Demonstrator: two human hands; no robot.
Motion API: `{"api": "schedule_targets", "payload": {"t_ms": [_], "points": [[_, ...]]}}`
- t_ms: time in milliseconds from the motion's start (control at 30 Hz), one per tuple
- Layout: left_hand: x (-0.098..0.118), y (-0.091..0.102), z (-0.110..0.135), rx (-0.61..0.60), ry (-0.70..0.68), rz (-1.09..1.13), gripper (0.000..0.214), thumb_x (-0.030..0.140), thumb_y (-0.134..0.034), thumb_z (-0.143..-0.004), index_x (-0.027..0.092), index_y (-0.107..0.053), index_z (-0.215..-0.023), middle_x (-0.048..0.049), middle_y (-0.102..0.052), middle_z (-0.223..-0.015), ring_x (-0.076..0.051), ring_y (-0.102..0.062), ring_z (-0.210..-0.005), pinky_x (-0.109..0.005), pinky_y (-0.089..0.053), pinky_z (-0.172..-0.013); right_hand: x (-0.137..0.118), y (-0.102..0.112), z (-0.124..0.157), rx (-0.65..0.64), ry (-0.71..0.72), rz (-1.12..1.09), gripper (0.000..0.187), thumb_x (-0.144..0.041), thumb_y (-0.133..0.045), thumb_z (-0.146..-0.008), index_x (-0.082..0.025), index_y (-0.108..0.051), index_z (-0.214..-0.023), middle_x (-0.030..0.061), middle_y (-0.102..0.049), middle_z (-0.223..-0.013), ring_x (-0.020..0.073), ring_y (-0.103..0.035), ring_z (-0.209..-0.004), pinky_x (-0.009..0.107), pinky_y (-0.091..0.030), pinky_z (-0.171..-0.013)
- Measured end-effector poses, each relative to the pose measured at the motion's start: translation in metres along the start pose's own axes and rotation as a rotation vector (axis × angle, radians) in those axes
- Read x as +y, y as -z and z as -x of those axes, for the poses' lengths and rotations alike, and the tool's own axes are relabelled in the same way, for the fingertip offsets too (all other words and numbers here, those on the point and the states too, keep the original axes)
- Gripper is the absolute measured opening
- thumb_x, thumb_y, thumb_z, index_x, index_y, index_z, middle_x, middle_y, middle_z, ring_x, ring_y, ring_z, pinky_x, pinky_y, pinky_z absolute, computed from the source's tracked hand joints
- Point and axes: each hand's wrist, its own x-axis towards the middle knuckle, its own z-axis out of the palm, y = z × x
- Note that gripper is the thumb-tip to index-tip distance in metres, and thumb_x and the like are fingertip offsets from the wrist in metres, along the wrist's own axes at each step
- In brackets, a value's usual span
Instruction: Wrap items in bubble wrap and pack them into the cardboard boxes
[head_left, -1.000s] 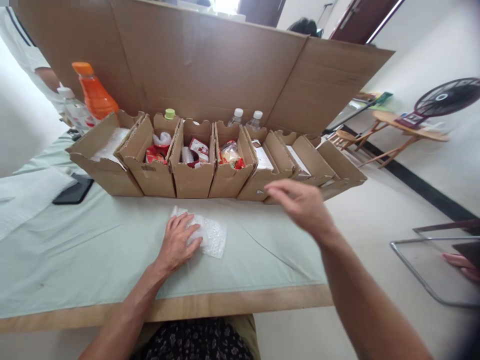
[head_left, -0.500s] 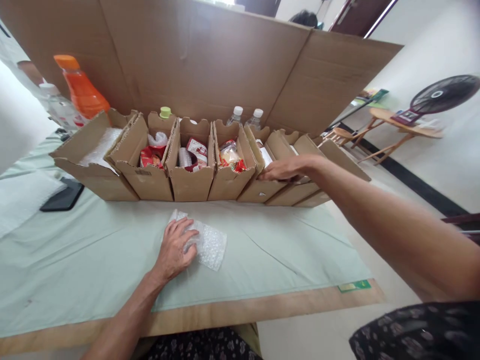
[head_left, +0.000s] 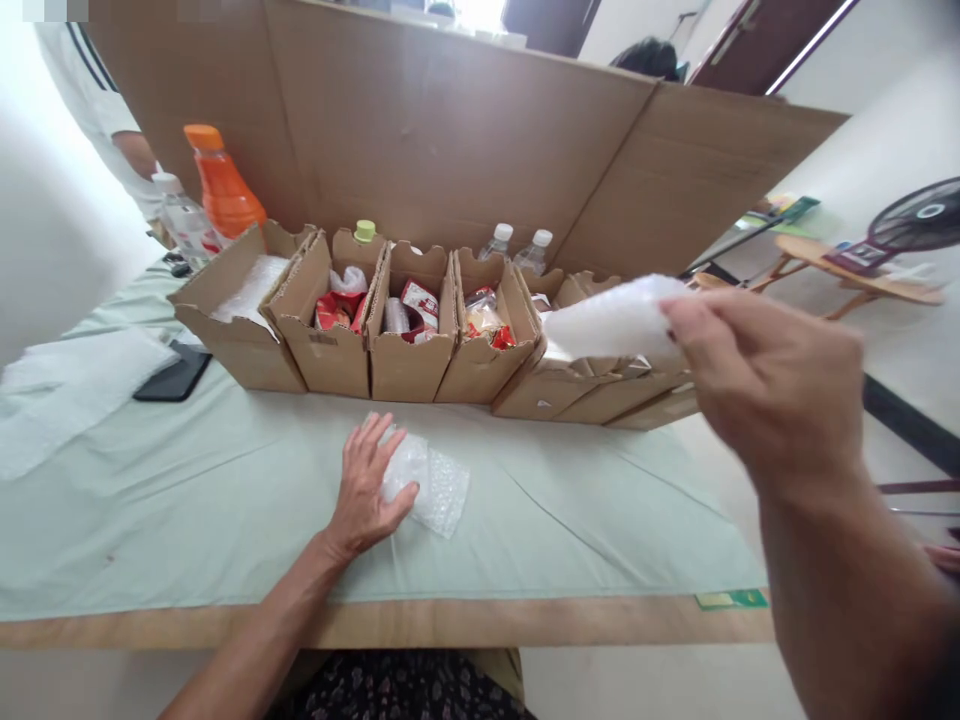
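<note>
My left hand (head_left: 373,487) lies with fingers spread on a small piece of clear bubble wrap (head_left: 448,492) on the table. My right hand (head_left: 772,385) is raised above the right-hand boxes, thumb and fingers pinched on the end of a white packing sheet (head_left: 611,318). The sheet stretches leftward from the pinch and hides part of the boxes behind it; whether it is foam or film I cannot tell. Under it stands a tilted cardboard box (head_left: 541,392). To its left, another box (head_left: 474,372) holds red and yellow snack packets (head_left: 487,318).
Cardboard boxes stand in a row before a tall cardboard panel (head_left: 465,140). Bottles, one an orange bottle (head_left: 229,195), stand behind them. A black phone-like slab (head_left: 174,376) and a white sheet (head_left: 75,385) lie left. A fan (head_left: 926,215) stands right; a person's sleeve shows far left.
My right hand has come up out of the boxes toward me, now with a white packing sheet in it. My left hand stays on the bubble wrap. The view has shifted slightly.
</note>
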Motion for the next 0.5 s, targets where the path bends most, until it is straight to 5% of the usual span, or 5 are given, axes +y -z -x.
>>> {"api": "schedule_targets", "payload": {"t_ms": [67,167,233,333,500], "points": [[0.008,0.009,0.000,0.098,-0.055,0.045,0.075,0.039,-0.055,-0.094,0.027,-0.023,-0.161,-0.0169,-0.027,-0.169,-0.039,-0.027,-0.157,-0.064,-0.027,-0.122,-0.019,-0.011,0.045,0.043,0.197,-0.136,0.031,-0.039,-0.043,-0.104,-0.032,-0.073,-0.109,0.0073,-0.079,-0.103,0.0291,-0.071,-0.092,0.046,-0.051,-0.086],[0.015,0.013,0.004,0.146,-0.165,0.056,0.085,0.050,-0.056,-0.093,0.030,-0.013,-0.164,-0.0157,-0.011,-0.174,-0.042,-0.020,-0.159,-0.067,-0.026,-0.121,-0.043,-0.051,0.099,-0.389,0.611,-0.190,0.024,-0.027,-0.054,-0.100,-0.031,-0.073,-0.113,0.0060,-0.079,-0.101,0.0232,-0.070,-0.082,0.044,-0.049,-0.087],[0.015,0.008,0.007,0.026,-0.211,0.014,0.076,0.042,-0.060,-0.092,0.031,-0.027,-0.159,-0.0156,-0.031,-0.168,-0.039,-0.031,-0.155,-0.066,-0.027,-0.122,-0.048,-0.067,0.110,-0.639,0.743,-0.234,0.021,-0.027,-0.058,-0.099,-0.028,-0.073,-0.114,0.0045,-0.079,-0.092,0.0203,-0.069,-0.077,0.039,-0.049,-0.084],[0.011,-0.006,0.009,-0.217,-0.226,-0.028,0.050,0.021,-0.061,-0.086,0.026,-0.058,-0.136,-0.0130,-0.063,-0.145,-0.033,-0.051,-0.142,-0.062,-0.029,-0.121,-0.037,-0.058,0.079,-0.585,0.603,-0.282,0.023,-0.030,-0.054,-0.102,-0.026,-0.075,-0.109,0.0034,-0.080,-0.090,0.0191,-0.070,-0.078,0.034,-0.049,-0.080],[0.010,-0.016,0.007,-0.273,-0.166,-0.010,0.044,0.014,-0.062,-0.077,0.022,-0.069,-0.119,-0.0126,-0.066,-0.140,-0.034,-0.053,-0.140,-0.061,-0.032,-0.119,-0.024,-0.052,-0.036,-0.469,0.373,0.066,0.027,-0.022,-0.053,-0.095,-0.026,-0.079,-0.096,0.0052,-0.080,-0.095,0.0242,-0.072,-0.090,0.034,-0.048,-0.077]]}}
